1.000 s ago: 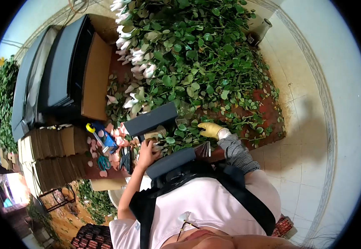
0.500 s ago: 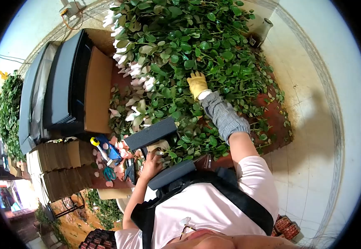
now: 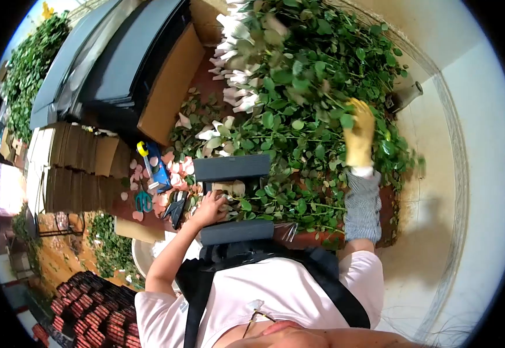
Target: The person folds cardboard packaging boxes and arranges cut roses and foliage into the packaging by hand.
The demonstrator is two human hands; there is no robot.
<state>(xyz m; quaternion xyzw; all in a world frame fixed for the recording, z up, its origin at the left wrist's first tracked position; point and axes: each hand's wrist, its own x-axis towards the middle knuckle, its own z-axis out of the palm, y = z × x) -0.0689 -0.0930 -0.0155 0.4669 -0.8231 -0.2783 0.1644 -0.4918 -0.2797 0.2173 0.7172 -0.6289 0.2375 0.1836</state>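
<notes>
My left hand is bare, its fingers curled at pale rose heads between two dark grey ribbed blocks, a far block and a near block. Leafy stems run right from there. A piece of brown cardboard lies just beyond the fingers. My right hand, in a yellow glove with a grey sleeve, is closed around leafy stems at the right of a big pile of roses. Blurred leaves and a blurred rose head stretch up-left from it. White-sleeved rose heads line the pile's left side.
Grey sheets and a cardboard sheet stand at the left above stacked cardboard. Teal scissors, a yellow-handled cutter, a blue box and loose petals lie left of my left hand.
My gloved right hand has moved right from the middle of the pile to its stem side, and leaves by it now blur. My left hand stays between the blocks. The camera view has shifted.
</notes>
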